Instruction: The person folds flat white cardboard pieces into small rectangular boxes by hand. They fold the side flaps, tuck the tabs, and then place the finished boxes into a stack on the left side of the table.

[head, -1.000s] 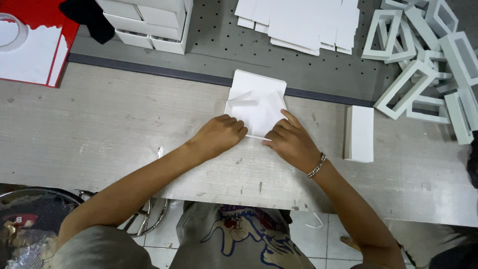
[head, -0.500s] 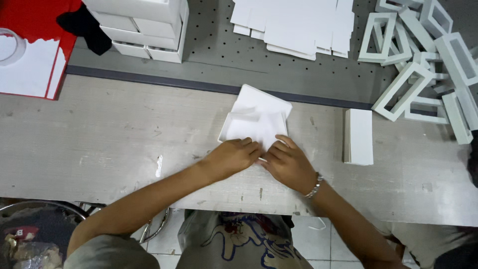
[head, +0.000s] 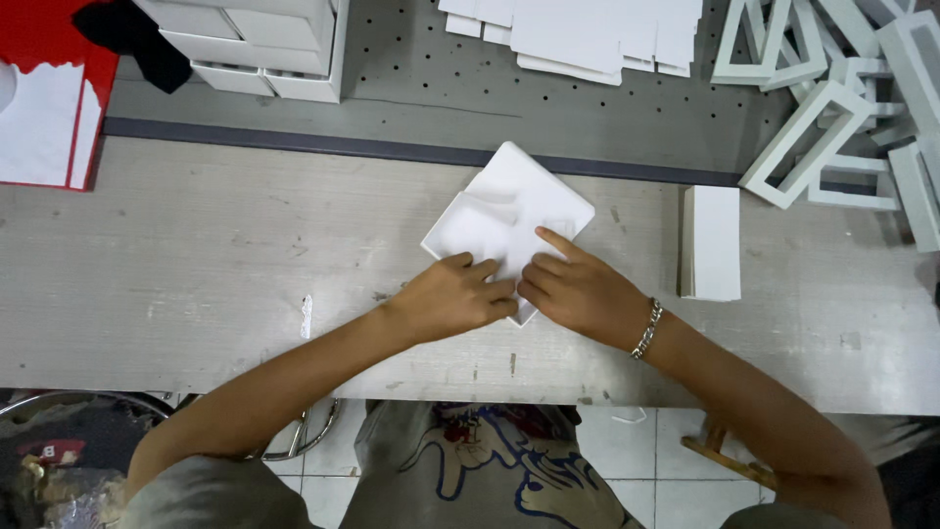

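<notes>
Now I press my left hand (head: 455,294) and right hand (head: 578,289), fingers pinching the near corner, onto the white folded cardboard square (head: 509,220), which has turned diamond-wise on the grey wooden counter (head: 196,264).

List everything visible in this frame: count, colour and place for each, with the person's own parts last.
folded card piece: one, white, centre of the table, under both hands
table: one, pale grey wood
flat box: one, white, right of the card piece, apart from it
perforated board: one, grey, behind the table
stacked boxes: several, white, top left on the board
flat card sheets: a pile, white, top centre
open frames: many, white, top right
red tray: one, far left
bracelet: one, silver, right wrist
left hand: pressing the piece's near corner
right hand: fingers on the piece
</notes>
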